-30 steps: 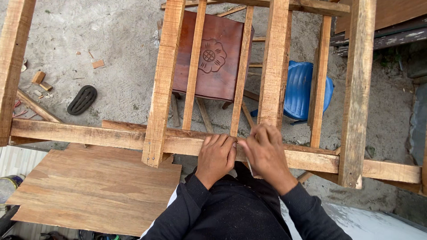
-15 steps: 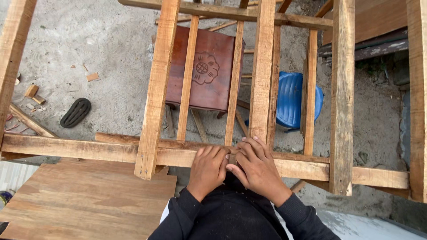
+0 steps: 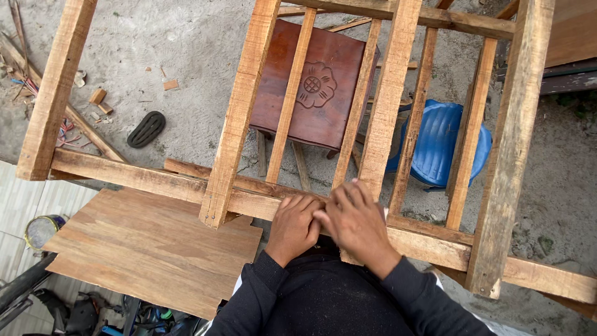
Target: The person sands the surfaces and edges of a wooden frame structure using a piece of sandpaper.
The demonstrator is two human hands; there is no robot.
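A rough wooden frame of beams (image 3: 155, 180) and upright rafters (image 3: 239, 118) spans the view, seen from above. My left hand (image 3: 293, 225) lies flat on the near horizontal beam, fingers together. My right hand (image 3: 354, 219) rests beside it, touching it, at the foot of a wide rafter (image 3: 392, 106). Both arms wear dark sleeves. Whether anything small sits under the fingers is hidden.
Below the frame, a carved dark red wooden stool (image 3: 317, 87) and a blue plastic seat (image 3: 438, 143) stand on sandy ground. A black sandal (image 3: 146, 129) and wood scraps (image 3: 99, 99) lie at left. A plywood sheet (image 3: 155, 249) sits lower left, over a tiled floor.
The view has shifted slightly, so the frame sits differently in view. My hands have drawn closer together on the beam, the right now overlapping the left.
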